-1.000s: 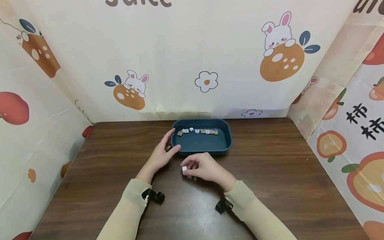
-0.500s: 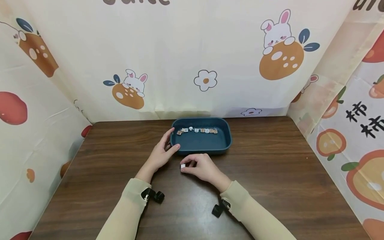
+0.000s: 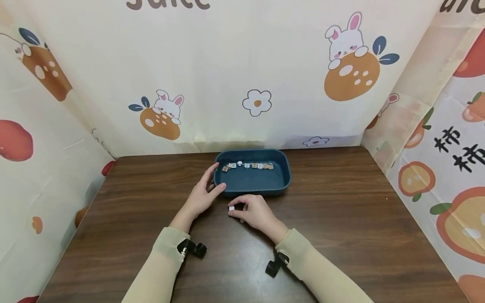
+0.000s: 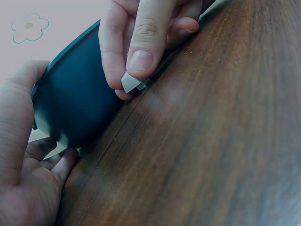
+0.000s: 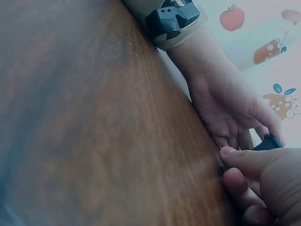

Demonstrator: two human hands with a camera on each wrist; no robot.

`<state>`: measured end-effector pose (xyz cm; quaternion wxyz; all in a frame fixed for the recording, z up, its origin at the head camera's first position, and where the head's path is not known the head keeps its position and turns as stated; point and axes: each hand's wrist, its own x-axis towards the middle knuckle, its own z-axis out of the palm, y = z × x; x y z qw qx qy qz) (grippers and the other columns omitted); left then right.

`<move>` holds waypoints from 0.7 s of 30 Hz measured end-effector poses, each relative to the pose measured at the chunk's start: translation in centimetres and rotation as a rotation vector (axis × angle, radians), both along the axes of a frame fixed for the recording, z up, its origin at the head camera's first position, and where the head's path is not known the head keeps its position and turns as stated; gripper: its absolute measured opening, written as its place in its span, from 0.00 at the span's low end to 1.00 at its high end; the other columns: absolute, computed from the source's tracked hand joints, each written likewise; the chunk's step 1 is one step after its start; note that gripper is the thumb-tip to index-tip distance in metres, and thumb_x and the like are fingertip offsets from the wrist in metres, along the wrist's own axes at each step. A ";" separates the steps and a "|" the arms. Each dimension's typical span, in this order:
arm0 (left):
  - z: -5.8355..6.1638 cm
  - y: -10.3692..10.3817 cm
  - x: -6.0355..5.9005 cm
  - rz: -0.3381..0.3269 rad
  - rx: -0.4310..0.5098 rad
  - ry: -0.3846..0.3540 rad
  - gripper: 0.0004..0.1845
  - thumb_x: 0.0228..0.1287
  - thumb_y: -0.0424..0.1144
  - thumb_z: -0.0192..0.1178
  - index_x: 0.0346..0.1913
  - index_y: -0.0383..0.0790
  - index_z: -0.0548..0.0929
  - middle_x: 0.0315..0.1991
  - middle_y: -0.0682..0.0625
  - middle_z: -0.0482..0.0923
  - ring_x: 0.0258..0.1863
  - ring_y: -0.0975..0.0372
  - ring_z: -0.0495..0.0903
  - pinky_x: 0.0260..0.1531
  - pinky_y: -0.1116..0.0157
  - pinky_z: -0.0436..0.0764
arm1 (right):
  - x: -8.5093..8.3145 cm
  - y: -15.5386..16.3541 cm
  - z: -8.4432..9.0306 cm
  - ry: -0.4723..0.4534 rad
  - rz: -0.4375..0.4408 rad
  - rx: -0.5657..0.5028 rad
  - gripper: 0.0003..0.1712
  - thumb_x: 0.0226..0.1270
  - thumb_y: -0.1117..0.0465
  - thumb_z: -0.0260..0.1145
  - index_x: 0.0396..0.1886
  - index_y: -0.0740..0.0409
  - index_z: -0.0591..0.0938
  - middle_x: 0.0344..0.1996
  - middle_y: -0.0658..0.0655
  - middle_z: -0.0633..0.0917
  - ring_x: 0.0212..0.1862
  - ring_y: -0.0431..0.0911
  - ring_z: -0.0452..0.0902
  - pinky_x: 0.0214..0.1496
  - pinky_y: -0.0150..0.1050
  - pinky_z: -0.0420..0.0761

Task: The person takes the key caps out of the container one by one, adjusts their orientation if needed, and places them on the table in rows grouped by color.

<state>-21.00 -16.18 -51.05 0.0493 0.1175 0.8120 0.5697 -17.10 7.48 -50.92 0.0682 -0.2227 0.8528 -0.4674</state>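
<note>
A left hand rests against the left end of a blue tray on a dark wood tabletop, thumb on the rim, fingers loosely straight along the wall. Inside the tray, a row of small tiles lies along the far side. Just in front of the tray, the right hand pinches a white tile between thumb and fingers, low at the tabletop. Since a second ago, this hand and its tile have edged slightly nearer the tray; the left hand has not moved.
</note>
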 end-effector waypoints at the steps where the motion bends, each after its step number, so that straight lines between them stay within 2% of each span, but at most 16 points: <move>1: -0.1 0.0 0.0 0.000 0.005 -0.005 0.42 0.81 0.53 0.65 0.89 0.61 0.56 0.87 0.43 0.57 0.81 0.45 0.67 0.78 0.44 0.69 | 0.1 0.0 0.0 0.004 0.000 0.003 0.10 0.69 0.58 0.82 0.48 0.50 0.94 0.26 0.44 0.87 0.17 0.40 0.81 0.26 0.35 0.83; 8: 0.3 0.3 0.5 -0.002 0.011 -0.012 0.42 0.82 0.51 0.65 0.89 0.58 0.56 0.87 0.40 0.56 0.81 0.44 0.67 0.78 0.43 0.69 | 0.5 0.2 0.1 0.026 0.013 0.012 0.12 0.69 0.59 0.82 0.50 0.52 0.94 0.30 0.47 0.88 0.18 0.38 0.81 0.28 0.34 0.84; 10: 0.0 0.2 0.4 0.001 0.008 0.007 0.42 0.81 0.54 0.65 0.88 0.61 0.57 0.87 0.42 0.58 0.81 0.45 0.68 0.77 0.44 0.70 | 0.4 0.2 0.1 0.046 0.018 0.010 0.12 0.68 0.59 0.82 0.50 0.52 0.94 0.31 0.47 0.88 0.18 0.36 0.80 0.27 0.34 0.83; 16: -0.1 0.1 0.2 -0.008 0.011 0.021 0.42 0.81 0.53 0.66 0.89 0.57 0.57 0.87 0.41 0.58 0.81 0.45 0.67 0.78 0.43 0.69 | 0.4 0.3 0.3 0.106 0.014 0.034 0.12 0.67 0.61 0.83 0.49 0.52 0.94 0.38 0.48 0.90 0.21 0.34 0.77 0.29 0.33 0.82; 21: 0.0 0.1 0.3 -0.004 0.009 0.019 0.42 0.81 0.53 0.66 0.88 0.58 0.57 0.87 0.41 0.58 0.81 0.45 0.68 0.78 0.43 0.69 | 0.5 0.3 0.4 0.084 0.026 0.019 0.11 0.69 0.62 0.81 0.50 0.54 0.94 0.38 0.49 0.90 0.20 0.35 0.80 0.29 0.33 0.84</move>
